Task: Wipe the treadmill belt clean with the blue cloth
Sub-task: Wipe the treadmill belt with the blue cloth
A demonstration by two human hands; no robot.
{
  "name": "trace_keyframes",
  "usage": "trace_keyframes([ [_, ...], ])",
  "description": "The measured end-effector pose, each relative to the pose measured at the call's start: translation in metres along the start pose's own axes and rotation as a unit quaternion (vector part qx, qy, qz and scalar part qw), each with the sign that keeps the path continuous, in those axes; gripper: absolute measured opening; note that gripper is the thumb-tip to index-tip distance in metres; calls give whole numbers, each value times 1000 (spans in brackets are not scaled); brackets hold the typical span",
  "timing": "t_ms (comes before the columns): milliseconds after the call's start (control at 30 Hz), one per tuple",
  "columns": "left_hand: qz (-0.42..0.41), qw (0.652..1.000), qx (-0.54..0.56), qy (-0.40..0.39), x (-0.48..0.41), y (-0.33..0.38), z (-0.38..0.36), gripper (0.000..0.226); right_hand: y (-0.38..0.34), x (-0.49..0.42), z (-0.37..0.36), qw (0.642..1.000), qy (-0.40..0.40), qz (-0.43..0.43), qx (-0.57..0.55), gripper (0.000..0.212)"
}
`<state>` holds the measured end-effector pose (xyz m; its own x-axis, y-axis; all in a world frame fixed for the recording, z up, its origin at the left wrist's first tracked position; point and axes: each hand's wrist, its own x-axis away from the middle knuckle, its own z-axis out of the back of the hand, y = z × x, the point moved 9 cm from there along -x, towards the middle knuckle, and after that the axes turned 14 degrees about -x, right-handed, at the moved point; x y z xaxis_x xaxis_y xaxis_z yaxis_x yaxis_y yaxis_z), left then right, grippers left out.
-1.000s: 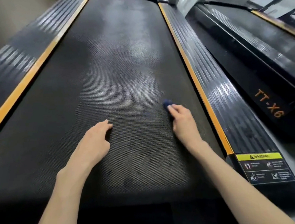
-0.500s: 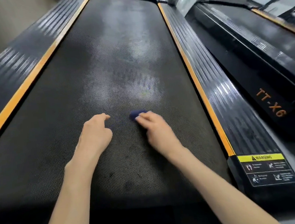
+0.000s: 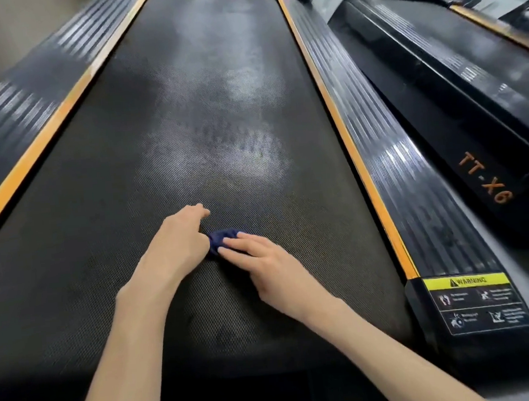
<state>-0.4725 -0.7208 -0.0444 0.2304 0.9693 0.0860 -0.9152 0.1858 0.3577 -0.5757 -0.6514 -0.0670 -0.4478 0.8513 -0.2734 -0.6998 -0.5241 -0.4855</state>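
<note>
The black textured treadmill belt (image 3: 218,109) runs away from me, with pale dusty patches in its middle and dark spots near its close end. A small bunched blue cloth (image 3: 220,238) lies on the belt between my two hands. My right hand (image 3: 271,263) presses on it with straight fingers laid flat over its near side. My left hand (image 3: 178,245) rests on the belt just left of the cloth, its fingers loosely curled, touching the cloth's left edge. Most of the cloth is hidden under my right fingers.
Orange strips and ribbed black side rails (image 3: 389,158) flank the belt on both sides. A yellow warning label (image 3: 467,281) sits on the right rail's near end. A second treadmill marked TT-X6 (image 3: 484,179) stands to the right. Grey floor lies at far left.
My right hand has slid the cloth leftward across the belt from near the right rail to the middle, ending beside my left hand, which has stayed roughly in place.
</note>
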Motion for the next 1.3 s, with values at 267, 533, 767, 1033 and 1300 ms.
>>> trace_keyframes([
  [267,-29,998,-35,-42,5,14,-18,66,188,-21,104,957,95,-265,71,48],
  [533,-87,995,-20,-33,11,38,-40,65,90,84,76,965,111,-233,41,52],
  [767,-62,997,-17,30,13,45,-34,61,105,78,88,964,155,-215,31,46],
  [1033,-24,999,-13,38,37,22,-27,61,141,53,102,944,148,-290,49,46],
  [1300,32,997,30,65,36,-9,-17,65,86,122,89,924,203,-325,13,50],
])
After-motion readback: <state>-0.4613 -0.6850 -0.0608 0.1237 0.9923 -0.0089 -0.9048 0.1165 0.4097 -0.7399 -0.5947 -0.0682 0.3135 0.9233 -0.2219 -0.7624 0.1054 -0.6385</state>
